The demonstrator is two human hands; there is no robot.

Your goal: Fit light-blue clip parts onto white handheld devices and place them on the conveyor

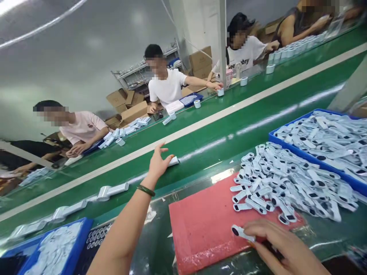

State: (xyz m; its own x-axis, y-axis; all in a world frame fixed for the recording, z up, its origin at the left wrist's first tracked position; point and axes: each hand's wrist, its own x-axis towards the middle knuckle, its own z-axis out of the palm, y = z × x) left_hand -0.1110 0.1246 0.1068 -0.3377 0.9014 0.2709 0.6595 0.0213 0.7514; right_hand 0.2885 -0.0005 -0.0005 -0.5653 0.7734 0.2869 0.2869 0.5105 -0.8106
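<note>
The right hand point(286, 237) pinches a dark-spotted white piece point(242, 233) by one end — it could slip; the open left hand point(157, 162) might bump the white casing point(174, 161) alongside.

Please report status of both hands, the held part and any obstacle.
Left hand open at white piece on green belt, contact unclear. Right hand pinching small white part over red mat. No obstruction visible.

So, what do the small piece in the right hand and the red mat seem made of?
The small piece: likely hard plastic, pale, with smooth rounded edges. The red mat: perhaps rubber or plastic, mostly matte; its near edge glints in wrinkles, like clear film.
</note>
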